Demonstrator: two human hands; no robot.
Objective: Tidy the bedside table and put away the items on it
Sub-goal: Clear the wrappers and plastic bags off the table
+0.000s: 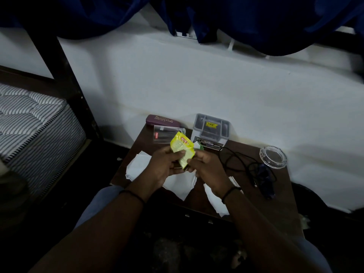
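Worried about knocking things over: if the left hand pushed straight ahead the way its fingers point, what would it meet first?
Probably the clear pen box, just beyond the yellow wrapper the left hand holds; depth is unclear.

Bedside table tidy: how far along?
Early. Nothing looks put away yet. In hand: left hand and right hand both hold a yellow wrapper. Left on the table: maroon case, grey box, black cable, glass dish, white papers.
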